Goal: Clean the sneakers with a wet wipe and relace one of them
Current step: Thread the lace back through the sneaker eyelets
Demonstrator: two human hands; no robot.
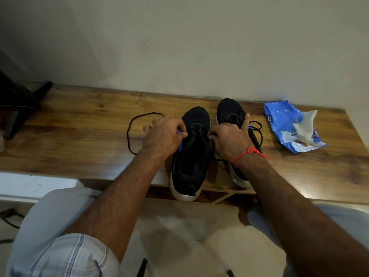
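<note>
wall [179,37]: plain, pale | table [79,136]: wood-grain | floor [179,236]: light

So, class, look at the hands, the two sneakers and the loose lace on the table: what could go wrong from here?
1. The left sneaker has its heel past the table edge; a hard tug by the left hand or right hand might tip it off.
2. The loose lace loops beside the left hand and may snag.
3. The wipes pack looks open, so the wipes might dry.
</note>
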